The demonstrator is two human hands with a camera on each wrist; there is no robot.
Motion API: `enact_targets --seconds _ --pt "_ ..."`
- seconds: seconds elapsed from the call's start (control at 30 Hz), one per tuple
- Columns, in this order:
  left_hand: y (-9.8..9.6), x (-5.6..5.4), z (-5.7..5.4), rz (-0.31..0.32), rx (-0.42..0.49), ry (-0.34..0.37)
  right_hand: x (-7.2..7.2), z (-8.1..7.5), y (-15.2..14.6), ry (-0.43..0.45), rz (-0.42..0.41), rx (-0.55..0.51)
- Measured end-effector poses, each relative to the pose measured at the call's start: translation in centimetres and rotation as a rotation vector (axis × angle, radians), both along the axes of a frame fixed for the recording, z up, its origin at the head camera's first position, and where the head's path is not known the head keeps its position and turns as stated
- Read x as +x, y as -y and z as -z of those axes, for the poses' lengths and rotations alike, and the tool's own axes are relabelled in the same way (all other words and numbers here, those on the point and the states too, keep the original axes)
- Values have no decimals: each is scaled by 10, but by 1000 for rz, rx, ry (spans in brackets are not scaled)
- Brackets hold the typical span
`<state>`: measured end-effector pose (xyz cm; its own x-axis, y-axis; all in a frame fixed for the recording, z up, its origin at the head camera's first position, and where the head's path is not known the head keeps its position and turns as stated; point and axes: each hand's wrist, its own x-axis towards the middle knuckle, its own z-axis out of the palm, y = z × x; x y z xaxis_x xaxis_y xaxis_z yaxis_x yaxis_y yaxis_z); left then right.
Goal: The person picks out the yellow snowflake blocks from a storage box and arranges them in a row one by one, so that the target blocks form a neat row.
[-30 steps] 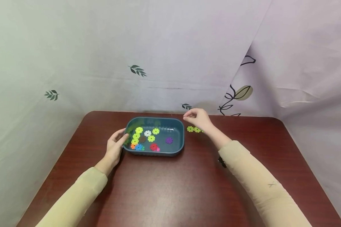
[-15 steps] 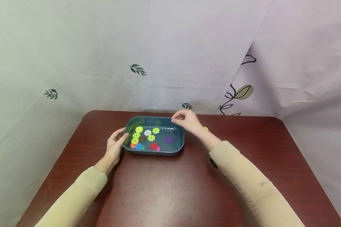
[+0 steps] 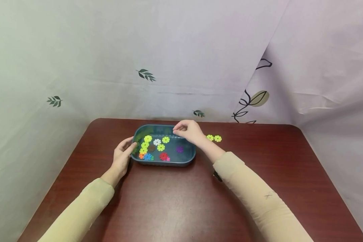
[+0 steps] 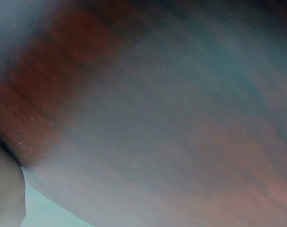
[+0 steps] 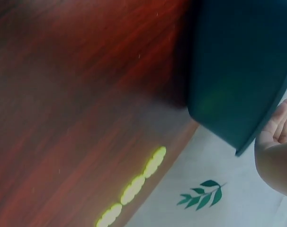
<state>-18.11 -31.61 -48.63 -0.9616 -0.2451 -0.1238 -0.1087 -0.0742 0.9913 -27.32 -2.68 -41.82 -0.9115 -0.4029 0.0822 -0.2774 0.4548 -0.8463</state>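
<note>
A dark teal plastic tray (image 3: 164, 163) stands near the table's far edge. My left hand (image 3: 122, 156) grips its left end, thumb over the rim. Inside lie flower-shaped plastic discs: several yellow-green ones (image 3: 144, 145), a white (image 3: 157, 142), a brown (image 3: 151, 148), a red (image 3: 163, 156), a blue (image 3: 148, 156) and a purple one (image 3: 179, 149). Above the tray's back right part hovers my right hand (image 3: 189, 131), fingers loosely bent with nothing seen between them. Three yellow-green discs (image 5: 132, 189) line up on the table right of the tray; my right wrist partly hides one in the head view.
The reddish-brown wooden table (image 3: 175, 201) meets a pale cloth backdrop (image 3: 175, 67) with leaf prints just behind the tray. The left wrist view is mostly blurred, with a bit of skin at its lower left.
My right hand has moved left from beside the yellow-green row to over the tray, uncovering part of the row. My left hand and the tray stay put.
</note>
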Motion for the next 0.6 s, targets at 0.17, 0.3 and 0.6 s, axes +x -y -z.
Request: enact_targets --seconds 0.17,0.3,0.6 --pt "1 0 1 5 -8 2 1 6 8 4 -19 -19" --pt "1 1 1 1 -9 1 2 11 12 11 -36 -25" --pt "1 0 2 -13 2 -13 3 18 24 39 -61 -2"
